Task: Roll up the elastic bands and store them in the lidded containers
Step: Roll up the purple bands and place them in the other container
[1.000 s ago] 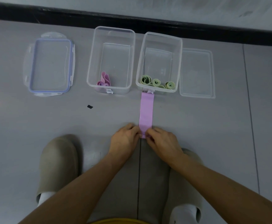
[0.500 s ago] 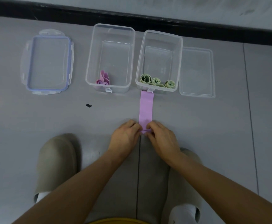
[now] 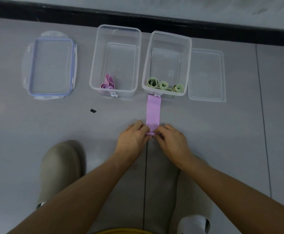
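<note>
A pink elastic band [image 3: 153, 112] lies flat on the grey floor, stretching from the right container toward me. Its near end is curled into a small roll pinched between my left hand [image 3: 132, 139] and my right hand [image 3: 171, 141]. The left clear container [image 3: 94, 65] holds a rolled pink band [image 3: 107, 83] at its near end. In the right clear container [image 3: 187, 65] sit three rolled green bands [image 3: 163, 85]. Both containers are uncovered.
A blue-rimmed lid [image 3: 51, 65] lies left of the containers and a plain clear lid [image 3: 206, 75] lies to the right. A small black scrap [image 3: 93, 110] is on the floor. My beige slippers [image 3: 60, 169] flank my arms. A black skirting [image 3: 137, 19] runs along the wall.
The roll at the near end of the pink band has grown slightly and my hands have crept a little toward the containers.
</note>
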`<state>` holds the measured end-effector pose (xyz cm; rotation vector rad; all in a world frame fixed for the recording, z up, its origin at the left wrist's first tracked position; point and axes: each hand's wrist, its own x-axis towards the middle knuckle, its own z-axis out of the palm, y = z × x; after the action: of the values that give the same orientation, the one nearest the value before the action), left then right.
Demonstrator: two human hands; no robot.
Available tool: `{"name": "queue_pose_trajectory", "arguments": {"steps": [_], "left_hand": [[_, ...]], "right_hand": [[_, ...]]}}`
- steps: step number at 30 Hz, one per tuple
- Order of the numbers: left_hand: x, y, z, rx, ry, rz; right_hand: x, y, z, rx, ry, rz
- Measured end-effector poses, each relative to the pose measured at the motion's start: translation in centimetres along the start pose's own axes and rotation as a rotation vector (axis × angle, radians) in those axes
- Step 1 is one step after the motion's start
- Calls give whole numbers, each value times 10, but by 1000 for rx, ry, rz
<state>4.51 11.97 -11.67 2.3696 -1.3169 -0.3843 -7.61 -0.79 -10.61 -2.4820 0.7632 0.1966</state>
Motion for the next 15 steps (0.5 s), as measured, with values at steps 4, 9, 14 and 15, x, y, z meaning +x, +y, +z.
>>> {"name": "queue_pose_trajectory", "arguments": {"steps": [4, 9, 14, 15], "left_hand": [[5, -3, 2, 9, -7, 12], [8, -2, -2, -21, -26, -32], [16, 0, -2, -77, -46, -105], [17, -1, -2, -75, -44, -114]], "right_hand": [[0, 3, 1, 63, 35, 45], [2, 1, 0, 47, 63, -3], [3, 8, -2, -64, 67, -64], [4, 9, -2, -71, 65, -61]]}}
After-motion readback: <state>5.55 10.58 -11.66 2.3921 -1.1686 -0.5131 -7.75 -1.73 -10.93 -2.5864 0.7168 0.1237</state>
